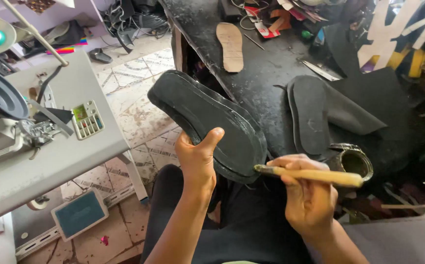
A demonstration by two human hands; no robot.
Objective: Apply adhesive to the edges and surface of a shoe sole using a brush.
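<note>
1. Head view: a seated person's left hand (pixel 197 159) has its grip closed on the near edge of a black shoe sole (pixel 207 122), thumb pressed on the upper face, holding the sole tilted in the air above the lap, just in front of the black table (pixel 266 83).
2. The right hand (pixel 305 195) has its grip closed round a wooden-handled brush (pixel 310 174), held almost level; the dark brush tip touches the heel-end rim of the sole.
3. Just beyond the brush handle, a small open tin (pixel 355 161) with a dark inside stands at the near edge of the table.
4. On the table lie a second black sole (pixel 310 115) resting on a sheet of black material (pixel 359 115), and farther back a tan insole (pixel 230 46), well apart from the hands.
5. At left, a grey sewing machine (pixel 7 112) sits on a pale stand (pixel 75 146), with a teal foot pedal (pixel 79 214) on the patterned tile floor (pixel 134 107) below.
</note>
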